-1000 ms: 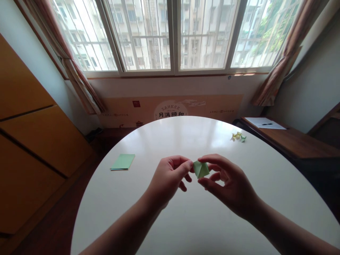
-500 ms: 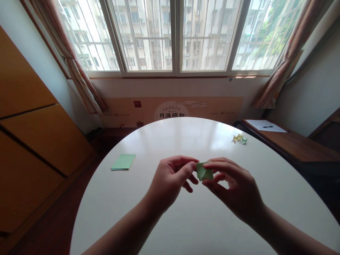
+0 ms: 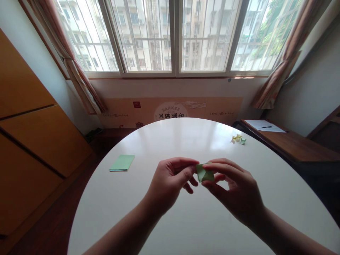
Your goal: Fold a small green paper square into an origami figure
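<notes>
A small folded piece of green paper (image 3: 204, 174), roughly square with slanting creases on its face, is held up between my two hands above the white table. My left hand (image 3: 174, 179) pinches its left edge between thumb and forefinger, with the other fingers curled behind. On the other side, my right hand (image 3: 233, 184) grips the paper, fingertips along the top and thumb at the lower right corner. The back of the paper is hidden from me.
A stack of green paper sheets (image 3: 122, 163) lies at the left of the round white table (image 3: 170, 226). Several small folded yellow and green paper pieces (image 3: 238, 139) sit at the far right. Beyond, a brown desk (image 3: 300, 145) carries a white sheet (image 3: 264, 126) and a pen.
Both hands keep nearly the same hold on the green paper. The view has shifted slightly, and the paper's lower edge looks a little different.
</notes>
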The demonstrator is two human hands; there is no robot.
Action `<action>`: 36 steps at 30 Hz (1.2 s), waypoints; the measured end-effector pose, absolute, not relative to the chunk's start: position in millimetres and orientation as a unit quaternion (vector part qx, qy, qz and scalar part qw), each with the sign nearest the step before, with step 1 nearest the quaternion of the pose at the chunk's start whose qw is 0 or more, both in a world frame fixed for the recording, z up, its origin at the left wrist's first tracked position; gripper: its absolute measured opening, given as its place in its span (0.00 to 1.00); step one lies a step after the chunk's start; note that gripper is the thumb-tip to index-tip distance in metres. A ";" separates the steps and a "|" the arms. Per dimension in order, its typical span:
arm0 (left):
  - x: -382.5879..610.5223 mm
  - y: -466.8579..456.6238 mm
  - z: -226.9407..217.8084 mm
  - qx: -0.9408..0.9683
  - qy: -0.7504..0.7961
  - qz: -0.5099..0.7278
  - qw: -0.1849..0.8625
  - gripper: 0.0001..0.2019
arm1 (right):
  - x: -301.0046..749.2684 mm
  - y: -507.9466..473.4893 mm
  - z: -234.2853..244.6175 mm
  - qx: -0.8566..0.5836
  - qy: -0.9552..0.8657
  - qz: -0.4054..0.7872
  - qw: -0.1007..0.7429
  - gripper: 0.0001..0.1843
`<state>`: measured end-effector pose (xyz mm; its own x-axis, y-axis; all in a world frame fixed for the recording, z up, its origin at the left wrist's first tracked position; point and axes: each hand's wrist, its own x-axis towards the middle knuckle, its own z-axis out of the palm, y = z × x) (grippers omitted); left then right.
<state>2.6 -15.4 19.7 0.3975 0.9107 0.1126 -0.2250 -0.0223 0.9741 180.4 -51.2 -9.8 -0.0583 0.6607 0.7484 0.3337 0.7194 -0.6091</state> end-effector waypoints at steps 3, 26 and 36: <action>1.7 -16.1 20.9 0.556 0.306 0.451 0.628 0.08 | 180.4 -51.2 -9.6 -0.345 -0.717 0.135 0.590 0.15; 2.2 -13.3 19.6 0.631 0.357 0.435 0.534 0.10 | 182.1 -52.7 -11.8 -0.351 -0.730 0.141 0.570 0.19; 6.3 -13.8 16.9 0.580 0.372 0.426 0.586 0.11 | 178.3 -49.6 -16.0 -0.384 -0.576 0.411 0.593 0.12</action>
<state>6.3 -13.8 16.9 0.3601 0.9311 0.0578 -0.0684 -0.0354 0.9970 178.3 -49.6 -16.0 -0.0018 0.9298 0.3681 -0.0451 0.3676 -0.9289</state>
